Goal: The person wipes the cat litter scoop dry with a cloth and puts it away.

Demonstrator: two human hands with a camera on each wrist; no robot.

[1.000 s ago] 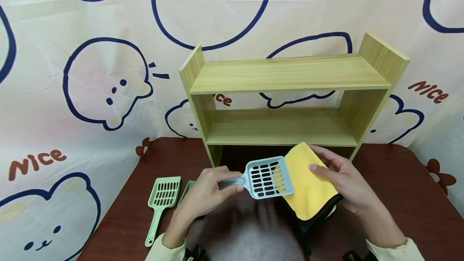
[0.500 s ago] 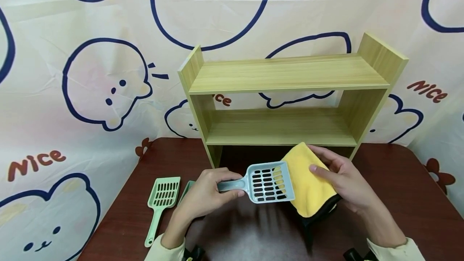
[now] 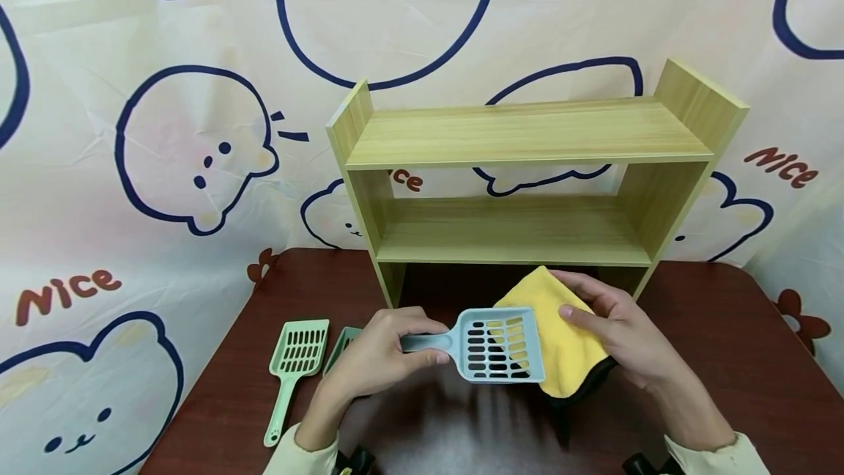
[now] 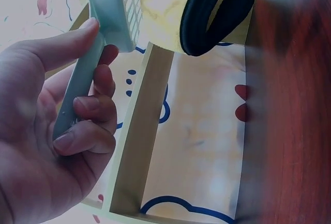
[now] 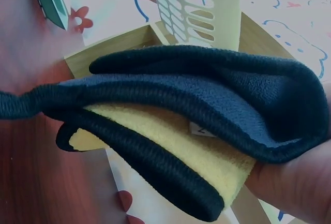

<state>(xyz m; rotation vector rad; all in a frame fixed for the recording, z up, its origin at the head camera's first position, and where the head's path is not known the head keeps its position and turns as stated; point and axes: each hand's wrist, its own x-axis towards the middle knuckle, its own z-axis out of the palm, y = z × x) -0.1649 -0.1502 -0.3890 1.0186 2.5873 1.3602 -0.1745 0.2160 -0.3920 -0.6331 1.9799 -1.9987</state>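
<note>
Leftmost, a pale green slotted scoop [image 3: 299,358] lies on the dark red-brown counter [image 3: 712,343], with a second green scoop [image 3: 341,347] beside it, partly hidden. Next, the left hand [image 3: 379,350] curls its fingers and thumb round the handle of a light blue slotted scoop [image 3: 455,344], held in front of a wooden shelf unit [image 3: 527,134]. The scoop's head overlaps a folded yellow cloth [image 3: 567,350] with black edging; whether they touch is unclear. Farthest right, the right hand [image 3: 616,325] pinches that cloth, thumb on its yellow face.
</note>
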